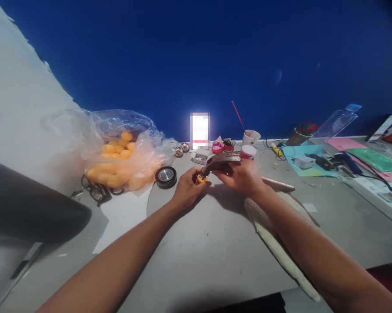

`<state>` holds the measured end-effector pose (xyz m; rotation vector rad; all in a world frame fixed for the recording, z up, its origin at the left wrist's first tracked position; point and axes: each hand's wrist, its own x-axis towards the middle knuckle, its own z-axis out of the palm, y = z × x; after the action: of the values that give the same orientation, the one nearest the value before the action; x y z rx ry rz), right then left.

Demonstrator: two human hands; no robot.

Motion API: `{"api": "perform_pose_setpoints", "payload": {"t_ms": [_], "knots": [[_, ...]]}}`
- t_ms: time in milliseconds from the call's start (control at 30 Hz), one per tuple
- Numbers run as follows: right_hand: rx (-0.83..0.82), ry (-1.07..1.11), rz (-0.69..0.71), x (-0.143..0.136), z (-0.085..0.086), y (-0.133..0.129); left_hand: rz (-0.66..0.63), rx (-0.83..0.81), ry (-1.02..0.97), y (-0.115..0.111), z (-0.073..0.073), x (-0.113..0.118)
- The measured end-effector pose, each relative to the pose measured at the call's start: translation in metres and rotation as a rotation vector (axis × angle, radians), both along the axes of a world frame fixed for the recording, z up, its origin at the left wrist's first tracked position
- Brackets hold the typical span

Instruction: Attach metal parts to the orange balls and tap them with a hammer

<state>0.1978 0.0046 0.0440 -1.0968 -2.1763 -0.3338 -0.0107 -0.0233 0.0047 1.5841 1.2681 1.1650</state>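
Note:
My left hand (190,186) pinches a small yellow piece (202,178) above the grey table. In my right hand (243,176) is a dark metal tool that looks like a hammer (224,160), its head reaching left and its rounded end touching or just over the yellow piece. The tool's wooden handle (279,184) sticks out to the right behind my right wrist. A round black tin with a silver centre (166,175) lies left of my left hand. Beyond my hands is a small grey metal block (200,158).
A clear bag of orange balls (117,152) and black glasses (96,191) are at the left, near a dark cylinder (33,204). Behind my hands stands a white cup (250,137). A pale cloth (280,248) lies under my right forearm; a clear bottle (337,124) leans farther right.

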Motion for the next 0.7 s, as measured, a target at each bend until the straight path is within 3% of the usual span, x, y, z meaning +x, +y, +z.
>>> {"api": "perform_pose_setpoints", "payload": {"t_ms": [267, 700], "knots": [[-0.031, 0.001, -0.085, 0.0025, 0.002, 0.0017, 0.002, 0.031, 0.017, 0.0016, -0.0075, -0.0009], [-0.067, -0.034, -0.03, 0.0012, 0.0017, 0.0007, -0.003, 0.002, -0.05, 0.0019, -0.0041, 0.0004]]}}
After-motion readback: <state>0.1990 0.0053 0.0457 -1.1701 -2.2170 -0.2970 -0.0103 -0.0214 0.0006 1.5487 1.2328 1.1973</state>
